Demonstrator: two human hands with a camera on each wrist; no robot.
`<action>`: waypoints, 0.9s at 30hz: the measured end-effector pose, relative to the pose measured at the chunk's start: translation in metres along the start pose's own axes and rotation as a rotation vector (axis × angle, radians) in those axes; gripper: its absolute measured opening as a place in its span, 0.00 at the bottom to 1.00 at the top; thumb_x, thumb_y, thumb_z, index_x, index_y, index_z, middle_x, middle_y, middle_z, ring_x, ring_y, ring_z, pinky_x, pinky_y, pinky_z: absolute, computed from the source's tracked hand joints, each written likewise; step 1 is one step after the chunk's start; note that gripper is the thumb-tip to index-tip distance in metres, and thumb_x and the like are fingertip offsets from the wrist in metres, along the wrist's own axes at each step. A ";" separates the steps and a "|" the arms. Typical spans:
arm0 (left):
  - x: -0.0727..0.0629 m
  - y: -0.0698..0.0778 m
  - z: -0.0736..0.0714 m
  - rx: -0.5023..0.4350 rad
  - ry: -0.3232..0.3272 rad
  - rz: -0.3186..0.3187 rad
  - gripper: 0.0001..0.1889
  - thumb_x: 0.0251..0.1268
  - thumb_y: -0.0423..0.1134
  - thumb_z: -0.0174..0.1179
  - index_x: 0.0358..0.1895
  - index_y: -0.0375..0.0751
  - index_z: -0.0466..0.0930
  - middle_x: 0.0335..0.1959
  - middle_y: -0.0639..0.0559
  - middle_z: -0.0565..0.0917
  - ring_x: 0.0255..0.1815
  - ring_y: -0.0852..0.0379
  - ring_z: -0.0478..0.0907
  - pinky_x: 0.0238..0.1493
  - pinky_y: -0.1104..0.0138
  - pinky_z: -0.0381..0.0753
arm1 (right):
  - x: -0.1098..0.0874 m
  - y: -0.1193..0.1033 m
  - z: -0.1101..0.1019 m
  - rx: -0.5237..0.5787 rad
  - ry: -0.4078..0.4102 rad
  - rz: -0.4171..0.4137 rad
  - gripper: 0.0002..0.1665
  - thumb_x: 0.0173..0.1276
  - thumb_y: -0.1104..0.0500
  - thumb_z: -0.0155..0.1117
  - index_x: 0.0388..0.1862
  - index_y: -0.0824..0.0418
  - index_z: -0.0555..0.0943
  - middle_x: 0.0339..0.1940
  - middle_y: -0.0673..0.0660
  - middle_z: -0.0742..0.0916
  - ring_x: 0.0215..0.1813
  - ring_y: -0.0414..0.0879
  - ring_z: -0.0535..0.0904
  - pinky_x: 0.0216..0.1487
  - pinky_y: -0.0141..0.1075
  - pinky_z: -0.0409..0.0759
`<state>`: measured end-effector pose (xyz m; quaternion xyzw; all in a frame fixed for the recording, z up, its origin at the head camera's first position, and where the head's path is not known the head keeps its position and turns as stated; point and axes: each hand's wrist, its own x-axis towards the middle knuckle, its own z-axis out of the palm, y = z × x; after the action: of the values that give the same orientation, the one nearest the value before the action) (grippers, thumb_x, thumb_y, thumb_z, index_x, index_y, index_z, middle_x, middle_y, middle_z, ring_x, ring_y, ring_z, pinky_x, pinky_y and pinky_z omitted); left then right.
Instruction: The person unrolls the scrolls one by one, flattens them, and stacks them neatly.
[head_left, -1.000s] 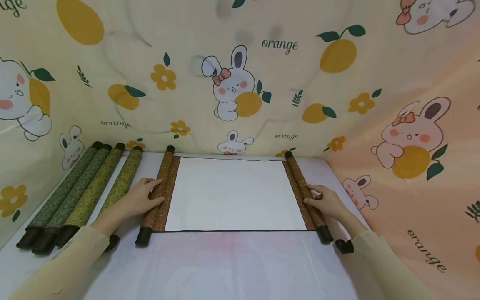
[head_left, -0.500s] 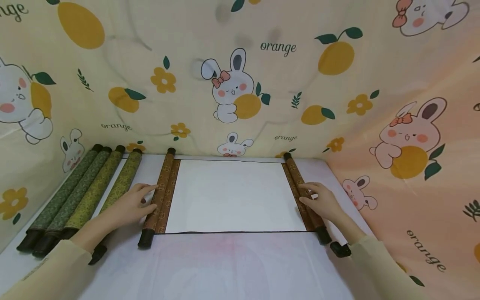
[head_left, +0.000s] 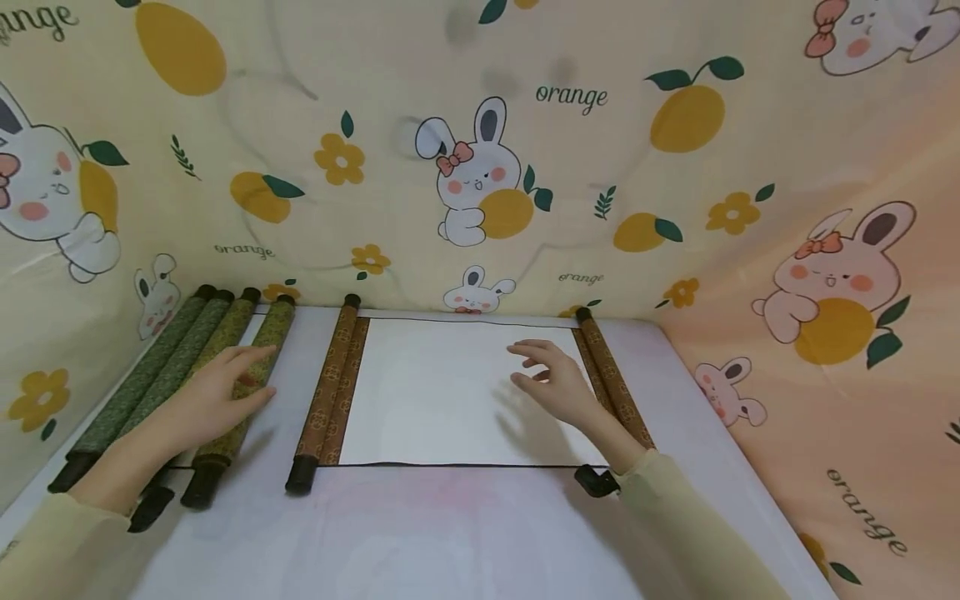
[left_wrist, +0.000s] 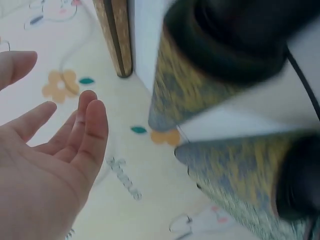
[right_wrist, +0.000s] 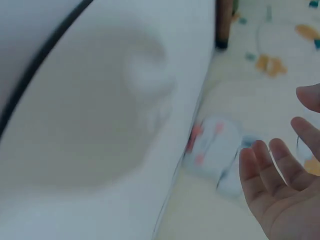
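A brown patterned scroll lies unrolled on the table, its white sheet spread between the left roller and the right roller. My right hand hovers over the right part of that sheet, fingers loosely bent and holding nothing; its shadow falls on the paper. To the left, my left hand hangs above a yellow-green scroll, fingers spread and loose. Its palm is bare in the left wrist view, and it partly hides the scrolls beneath.
Two dark green scrolls with black end caps lie along the table's left side. Fabric printed with rabbits and oranges rises behind and to both sides of the white table.
Both hands have come off the brown rollers and moved left. My left hand went over the yellow-green scroll, my right hand over the white sheet. The brown scroll stays spread.
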<state>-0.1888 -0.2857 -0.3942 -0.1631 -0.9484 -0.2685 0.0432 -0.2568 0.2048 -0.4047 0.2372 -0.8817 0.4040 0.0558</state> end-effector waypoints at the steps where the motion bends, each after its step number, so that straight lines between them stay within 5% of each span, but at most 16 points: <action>1: -0.001 -0.002 -0.004 0.008 -0.001 -0.008 0.34 0.76 0.40 0.63 0.77 0.26 0.62 0.68 0.25 0.67 0.53 0.35 0.80 0.40 0.50 0.81 | 0.005 -0.006 0.009 0.015 -0.009 -0.011 0.26 0.71 0.63 0.70 0.68 0.62 0.81 0.70 0.60 0.79 0.59 0.62 0.81 0.52 0.49 0.84; 8: -0.010 -0.026 -0.023 0.073 0.017 -0.074 0.35 0.77 0.41 0.62 0.76 0.24 0.61 0.66 0.22 0.66 0.51 0.32 0.79 0.36 0.51 0.80 | 0.043 -0.051 0.070 0.093 -0.103 -0.097 0.28 0.70 0.63 0.71 0.69 0.63 0.80 0.69 0.60 0.79 0.58 0.62 0.82 0.52 0.48 0.85; 15: -0.018 -0.054 -0.031 0.106 -0.008 -0.097 0.33 0.76 0.40 0.62 0.75 0.23 0.62 0.65 0.20 0.66 0.54 0.26 0.76 0.44 0.39 0.80 | 0.070 -0.095 0.123 0.131 -0.215 -0.111 0.31 0.72 0.61 0.70 0.73 0.57 0.77 0.70 0.57 0.79 0.57 0.50 0.83 0.50 0.30 0.83; 22: -0.023 -0.077 -0.030 0.190 -0.041 -0.050 0.32 0.72 0.36 0.65 0.71 0.19 0.67 0.65 0.18 0.68 0.60 0.19 0.70 0.55 0.30 0.72 | 0.087 -0.130 0.173 0.112 -0.337 -0.114 0.33 0.75 0.55 0.67 0.77 0.54 0.73 0.73 0.56 0.77 0.64 0.54 0.80 0.53 0.32 0.81; 27: -0.026 -0.087 -0.028 0.268 -0.062 -0.012 0.30 0.68 0.32 0.65 0.69 0.20 0.70 0.65 0.18 0.70 0.61 0.18 0.69 0.56 0.30 0.71 | 0.094 -0.145 0.204 0.117 -0.411 -0.089 0.34 0.76 0.52 0.66 0.78 0.50 0.72 0.73 0.54 0.76 0.57 0.38 0.82 0.48 0.29 0.80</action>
<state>-0.1935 -0.3779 -0.4180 -0.1583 -0.9776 -0.1346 0.0337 -0.2534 -0.0629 -0.4140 0.3563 -0.8383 0.3946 -0.1212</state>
